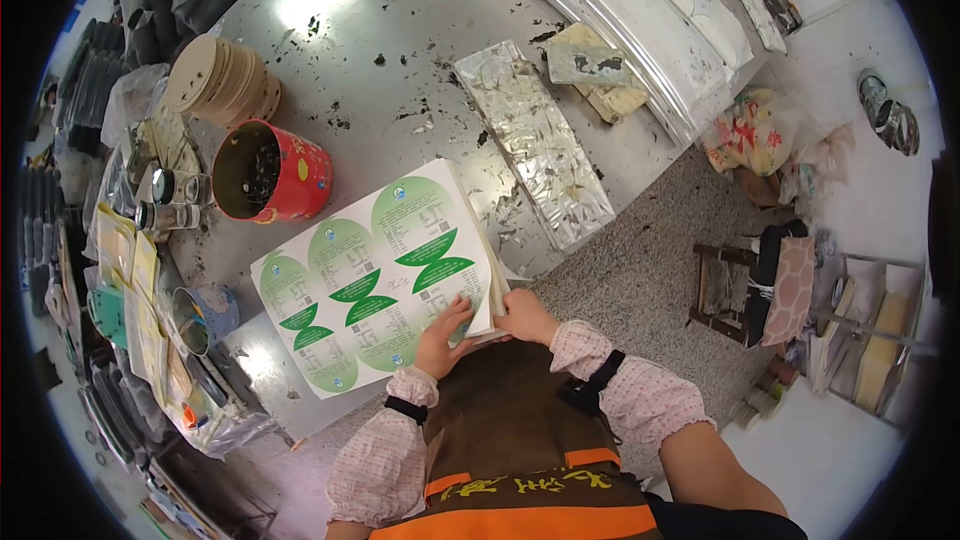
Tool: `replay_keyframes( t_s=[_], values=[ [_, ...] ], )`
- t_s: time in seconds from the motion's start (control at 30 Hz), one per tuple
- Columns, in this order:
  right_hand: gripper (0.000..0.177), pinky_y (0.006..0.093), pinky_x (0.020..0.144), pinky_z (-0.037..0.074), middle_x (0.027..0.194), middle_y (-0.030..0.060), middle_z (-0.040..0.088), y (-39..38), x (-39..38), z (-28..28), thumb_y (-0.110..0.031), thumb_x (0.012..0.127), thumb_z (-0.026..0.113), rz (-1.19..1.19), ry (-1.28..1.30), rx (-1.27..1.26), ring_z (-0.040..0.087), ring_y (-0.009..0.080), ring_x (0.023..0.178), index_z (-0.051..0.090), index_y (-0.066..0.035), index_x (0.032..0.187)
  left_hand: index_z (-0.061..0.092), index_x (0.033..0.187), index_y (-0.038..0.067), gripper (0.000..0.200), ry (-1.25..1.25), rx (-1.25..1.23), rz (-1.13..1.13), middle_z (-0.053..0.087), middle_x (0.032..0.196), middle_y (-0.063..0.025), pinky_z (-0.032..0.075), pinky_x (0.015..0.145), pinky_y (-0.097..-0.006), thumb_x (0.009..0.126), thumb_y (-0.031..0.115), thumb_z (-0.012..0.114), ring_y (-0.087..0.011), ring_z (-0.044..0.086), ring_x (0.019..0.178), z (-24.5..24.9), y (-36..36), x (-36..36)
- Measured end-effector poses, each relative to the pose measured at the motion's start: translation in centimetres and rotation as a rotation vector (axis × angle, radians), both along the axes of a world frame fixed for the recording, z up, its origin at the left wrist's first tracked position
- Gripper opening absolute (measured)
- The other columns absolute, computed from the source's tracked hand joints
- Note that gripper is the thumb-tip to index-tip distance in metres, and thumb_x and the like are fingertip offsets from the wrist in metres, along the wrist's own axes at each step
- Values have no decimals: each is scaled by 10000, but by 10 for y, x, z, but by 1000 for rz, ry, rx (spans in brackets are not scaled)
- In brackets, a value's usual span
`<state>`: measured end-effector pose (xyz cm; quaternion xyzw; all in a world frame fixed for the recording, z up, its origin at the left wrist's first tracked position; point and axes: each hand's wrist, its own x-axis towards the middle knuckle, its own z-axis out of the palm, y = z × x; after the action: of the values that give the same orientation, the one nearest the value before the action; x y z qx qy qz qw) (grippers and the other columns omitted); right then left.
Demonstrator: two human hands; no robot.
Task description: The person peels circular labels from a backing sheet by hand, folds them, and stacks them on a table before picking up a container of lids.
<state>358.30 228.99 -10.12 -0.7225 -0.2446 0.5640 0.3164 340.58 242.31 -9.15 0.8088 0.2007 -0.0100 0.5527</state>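
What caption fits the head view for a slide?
Left hand rests on a stack of green label sheets, right hand at its corner, red tin on metal table.

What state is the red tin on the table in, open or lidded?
Open. The red tin has no lid on it: its mouth shows the gold inner wall and some dark bits lying inside.
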Motion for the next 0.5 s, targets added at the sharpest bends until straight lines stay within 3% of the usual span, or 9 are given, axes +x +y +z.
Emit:
replay_keyframes(
  t_s=[0.03, 0.13, 0.33, 0.43, 0.5],
  values=[
    [350, 312, 595, 606, 766, 204, 692, -5, 0, -5, -198, 817, 743, -11, 15, 66, 713, 241, 639, 675, 132, 911, 579, 1270, 13, 447, -8, -18, 13, 531, 1402, -161, 365, 1118, -390, 832, -24, 663, -314, 417, 1382, -5, 0, -2],
    [361, 320, 584, 600, 743, 203, 690, -14, 4, -13, -235, 826, 737, -205, 487, 187, 714, 255, 639, 686, 113, 907, 575, 1261, 18, 444, -19, -49, 39, 524, 1405, -158, 385, 1104, -397, 828, -13, 670, -324, 409, 1383, -19, 0, -7],
    [290, 309, 608, 611, 803, 176, 697, 5, 1, 3, -139, 855, 707, 180, -218, -109, 713, 220, 668, 667, 131, 953, 592, 1252, 3, 382, -6, 17, 7, 550, 1376, -175, 384, 1099, -390, 871, -14, 623, -324, 437, 1365, -3, -1, 0],
    [338, 306, 593, 602, 777, 180, 696, -11, 3, -15, -189, 844, 731, -69, 296, 172, 715, 217, 654, 670, 135, 918, 591, 1226, -2, 334, -18, -11, 45, 558, 1362, -179, 405, 1079, -392, 892, 1, 605, -332, 451, 1351, -11, -1, -3],
    [373, 308, 589, 600, 769, 186, 694, -13, 5, -19, -230, 834, 744, -81, 333, 156, 715, 233, 640, 676, 128, 915, 594, 1212, -3, 319, -24, -57, 97, 566, 1350, -180, 412, 1073, -394, 894, 14, 610, -334, 460, 1344, -16, -1, -3]
  ],
)
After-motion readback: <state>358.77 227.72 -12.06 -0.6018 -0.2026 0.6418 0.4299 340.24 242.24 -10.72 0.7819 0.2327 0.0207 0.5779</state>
